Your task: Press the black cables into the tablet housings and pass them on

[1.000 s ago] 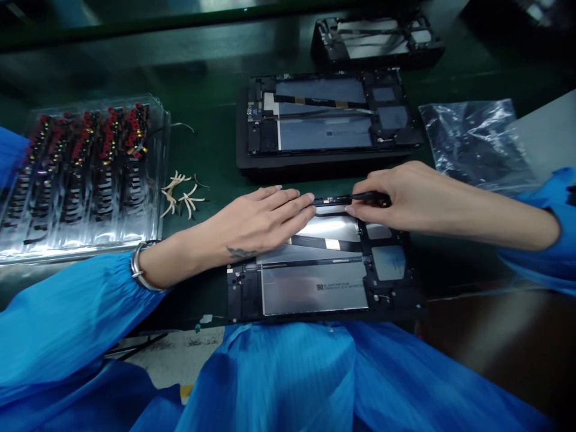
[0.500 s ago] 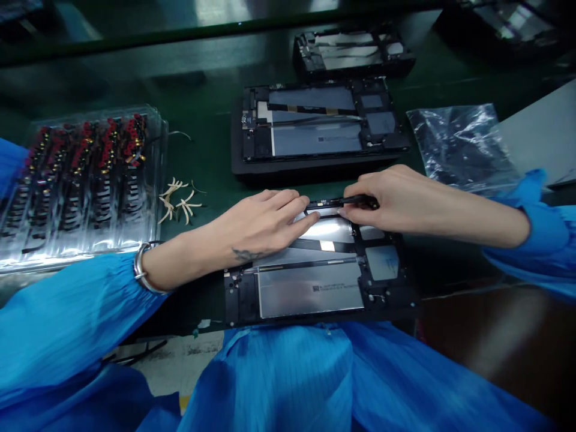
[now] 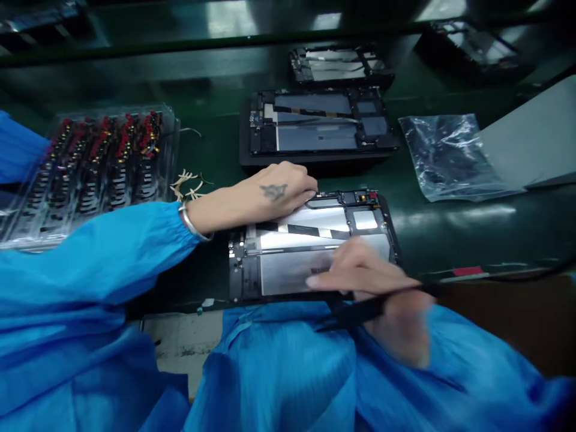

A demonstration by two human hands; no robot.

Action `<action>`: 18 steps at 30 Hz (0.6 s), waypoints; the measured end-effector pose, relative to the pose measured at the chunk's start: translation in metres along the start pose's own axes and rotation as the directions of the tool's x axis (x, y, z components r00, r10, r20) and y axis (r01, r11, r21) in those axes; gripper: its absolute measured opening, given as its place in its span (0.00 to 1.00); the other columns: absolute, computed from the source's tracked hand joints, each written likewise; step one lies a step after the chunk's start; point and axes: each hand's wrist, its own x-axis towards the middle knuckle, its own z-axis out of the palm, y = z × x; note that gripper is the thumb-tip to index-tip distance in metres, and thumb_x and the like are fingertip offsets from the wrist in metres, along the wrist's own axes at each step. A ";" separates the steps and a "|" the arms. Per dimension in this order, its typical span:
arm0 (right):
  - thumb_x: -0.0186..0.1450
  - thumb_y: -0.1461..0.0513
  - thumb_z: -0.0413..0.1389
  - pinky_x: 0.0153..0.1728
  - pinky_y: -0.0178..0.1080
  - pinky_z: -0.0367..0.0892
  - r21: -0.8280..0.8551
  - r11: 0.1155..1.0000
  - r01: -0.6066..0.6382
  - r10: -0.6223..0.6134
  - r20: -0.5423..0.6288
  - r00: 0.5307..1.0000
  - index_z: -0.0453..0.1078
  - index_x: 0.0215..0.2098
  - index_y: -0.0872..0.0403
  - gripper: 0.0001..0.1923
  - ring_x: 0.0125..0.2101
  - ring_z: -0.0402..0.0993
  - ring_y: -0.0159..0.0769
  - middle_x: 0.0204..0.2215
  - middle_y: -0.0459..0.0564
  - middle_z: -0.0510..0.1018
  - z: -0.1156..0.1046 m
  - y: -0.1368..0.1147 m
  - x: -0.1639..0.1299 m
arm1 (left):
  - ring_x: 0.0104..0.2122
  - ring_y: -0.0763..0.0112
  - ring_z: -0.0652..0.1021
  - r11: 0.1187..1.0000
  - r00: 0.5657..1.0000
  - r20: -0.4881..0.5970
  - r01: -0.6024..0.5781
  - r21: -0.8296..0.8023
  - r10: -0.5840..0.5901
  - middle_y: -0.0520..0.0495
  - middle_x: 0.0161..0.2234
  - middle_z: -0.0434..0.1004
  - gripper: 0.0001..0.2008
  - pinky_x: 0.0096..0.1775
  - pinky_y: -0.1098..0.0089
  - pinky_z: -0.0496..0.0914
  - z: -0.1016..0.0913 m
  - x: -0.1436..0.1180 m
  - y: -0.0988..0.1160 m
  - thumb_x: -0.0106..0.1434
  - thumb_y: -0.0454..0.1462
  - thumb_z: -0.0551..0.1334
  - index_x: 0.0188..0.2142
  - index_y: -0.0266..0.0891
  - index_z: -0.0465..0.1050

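Note:
An opened tablet body point(image 3: 310, 252) with silver battery panels lies on the dark green belt just in front of me. My left hand point(image 3: 274, 195) rests on its upper left corner, fingers curled down against the top edge. My right hand point(image 3: 378, 294), blurred, is low over the tablet's near edge and grips a thin black tool point(image 3: 355, 312) that points left across my blue gown. Whether the tool touches the tablet I cannot tell.
Another opened tablet point(image 3: 317, 126) lies behind the first, a third point(image 3: 337, 63) further back. A clear tray of small red-tipped parts point(image 3: 90, 162) is at the left, pale scraps point(image 3: 186, 183) beside it. A crumpled plastic bag point(image 3: 445, 156) and grey board point(image 3: 531, 144) sit right.
My right hand has pulled back from the tablet's top edge toward my body with the black tool. My left hand has turned and curled at the top left corner. The view shifted slightly.

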 end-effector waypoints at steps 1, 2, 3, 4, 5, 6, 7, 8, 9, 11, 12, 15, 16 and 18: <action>0.75 0.39 0.38 0.30 0.48 0.69 0.154 0.988 -0.007 0.014 -0.043 0.999 0.83 0.43 0.40 0.33 0.26 0.71 0.42 0.22 0.49 0.72 0.012 0.006 -0.005 | 0.34 0.68 0.78 0.996 1.000 0.009 0.019 -0.085 -0.018 0.44 0.38 0.81 0.17 0.36 0.71 0.67 -0.002 0.002 -0.004 0.75 0.37 0.53 0.45 0.35 0.81; 0.74 0.39 0.42 0.27 0.46 0.67 0.254 0.967 0.017 0.007 -0.094 0.996 0.84 0.44 0.42 0.32 0.24 0.69 0.41 0.21 0.48 0.71 0.022 0.011 -0.007 | 0.32 0.70 0.78 0.988 0.999 0.033 0.038 -0.151 -0.033 0.45 0.34 0.81 0.17 0.35 0.71 0.66 -0.004 0.004 -0.007 0.74 0.39 0.55 0.39 0.35 0.82; 0.73 0.39 0.45 0.26 0.45 0.66 0.325 0.945 0.036 0.014 -0.151 0.988 0.84 0.45 0.43 0.29 0.22 0.67 0.39 0.20 0.48 0.69 0.029 0.016 -0.007 | 0.29 0.71 0.76 0.978 0.997 0.061 0.068 -0.200 -0.057 0.47 0.30 0.81 0.17 0.34 0.72 0.66 -0.009 0.006 -0.009 0.73 0.40 0.56 0.35 0.35 0.81; 0.73 0.40 0.48 0.25 0.45 0.67 0.340 0.939 0.053 0.014 -0.193 0.981 0.84 0.46 0.44 0.28 0.21 0.66 0.39 0.19 0.47 0.68 0.034 0.019 -0.006 | 0.27 0.72 0.75 0.967 0.994 0.080 0.097 -0.236 -0.080 0.48 0.29 0.81 0.18 0.33 0.72 0.65 -0.014 0.007 -0.009 0.72 0.41 0.57 0.34 0.35 0.81; 0.72 0.40 0.49 0.25 0.45 0.68 0.344 0.936 0.080 0.001 -0.229 0.973 0.84 0.48 0.45 0.28 0.21 0.66 0.38 0.19 0.47 0.68 0.038 0.022 -0.004 | 0.27 0.73 0.75 0.958 0.992 0.085 0.112 -0.262 -0.093 0.48 0.29 0.81 0.17 0.32 0.72 0.65 -0.020 0.007 -0.008 0.72 0.42 0.57 0.34 0.35 0.82; 0.72 0.40 0.50 0.26 0.46 0.72 0.349 0.931 0.112 -0.019 -0.257 0.966 0.83 0.51 0.44 0.27 0.21 0.68 0.38 0.20 0.47 0.71 0.040 0.024 -0.002 | 0.29 0.72 0.76 0.953 0.993 0.074 0.110 -0.281 -0.093 0.48 0.31 0.82 0.17 0.33 0.73 0.65 -0.027 0.007 -0.006 0.71 0.42 0.58 0.37 0.35 0.82; 0.72 0.41 0.51 0.30 0.47 0.76 0.347 0.926 0.149 -0.054 -0.269 0.962 0.81 0.55 0.44 0.26 0.24 0.73 0.40 0.24 0.48 0.76 0.041 0.024 -0.001 | 0.31 0.72 0.77 0.950 0.995 0.053 0.094 -0.298 -0.082 0.47 0.34 0.83 0.15 0.34 0.73 0.66 -0.033 0.007 -0.004 0.71 0.42 0.58 0.39 0.35 0.82; 0.73 0.43 0.53 0.34 0.48 0.79 0.331 0.922 0.200 -0.109 -0.272 0.956 0.77 0.59 0.42 0.24 0.29 0.79 0.42 0.30 0.49 0.81 0.042 0.025 0.001 | 0.32 0.72 0.78 0.943 0.997 0.035 0.074 -0.324 -0.066 0.47 0.35 0.84 0.14 0.34 0.73 0.67 -0.039 0.006 -0.002 0.70 0.41 0.59 0.42 0.35 0.82; 0.74 0.47 0.54 0.40 0.50 0.81 0.296 0.922 0.251 -0.172 -0.269 0.948 0.73 0.64 0.40 0.23 0.36 0.82 0.44 0.38 0.50 0.84 0.042 0.025 0.002 | 0.32 0.72 0.78 0.931 0.998 0.031 0.064 -0.360 -0.056 0.46 0.35 0.83 0.14 0.34 0.73 0.67 -0.043 0.005 0.000 0.68 0.40 0.61 0.44 0.34 0.81; 0.76 0.57 0.53 0.49 0.51 0.81 0.168 0.927 0.335 -0.295 -0.223 0.929 0.64 0.70 0.37 0.25 0.49 0.82 0.45 0.50 0.48 0.84 0.037 0.025 0.003 | 0.28 0.73 0.76 0.889 0.997 0.057 0.075 -0.451 -0.055 0.47 0.31 0.81 0.13 0.32 0.72 0.67 -0.050 0.003 0.003 0.66 0.40 0.63 0.44 0.33 0.80; 0.76 0.62 0.52 0.52 0.52 0.80 0.085 0.921 0.380 -0.364 -0.163 0.917 0.61 0.71 0.37 0.28 0.53 0.81 0.44 0.53 0.47 0.83 0.032 0.026 0.003 | 0.27 0.73 0.75 0.867 0.996 0.066 0.082 -0.492 -0.056 0.48 0.29 0.79 0.12 0.32 0.72 0.67 -0.052 0.002 0.004 0.65 0.40 0.63 0.43 0.34 0.79; 0.73 0.63 0.57 0.55 0.55 0.79 -0.169 0.792 0.586 -0.566 0.155 0.810 0.59 0.72 0.40 0.32 0.57 0.78 0.47 0.57 0.50 0.80 0.003 0.029 0.004 | 0.29 0.72 0.76 0.839 0.998 0.019 0.063 -0.541 -0.063 0.48 0.31 0.79 0.09 0.32 0.71 0.67 -0.062 -0.003 0.006 0.64 0.39 0.65 0.41 0.36 0.79; 0.71 0.61 0.61 0.57 0.58 0.77 -0.248 0.724 0.644 -0.585 0.274 0.763 0.60 0.72 0.39 0.33 0.58 0.77 0.50 0.59 0.51 0.79 -0.010 0.031 0.005 | 0.29 0.71 0.76 0.835 0.998 -0.009 0.052 -0.547 -0.068 0.47 0.33 0.80 0.09 0.31 0.71 0.67 -0.065 -0.005 0.007 0.64 0.38 0.65 0.42 0.37 0.80; 0.70 0.61 0.62 0.62 0.61 0.72 -0.394 0.641 0.658 -0.519 0.409 0.750 0.65 0.68 0.34 0.31 0.60 0.75 0.51 0.61 0.46 0.76 -0.037 0.033 0.007 | 0.30 0.69 0.78 0.824 0.994 -0.053 0.045 -0.565 -0.091 0.44 0.36 0.82 0.12 0.31 0.69 0.68 -0.072 -0.007 0.009 0.65 0.38 0.64 0.46 0.37 0.79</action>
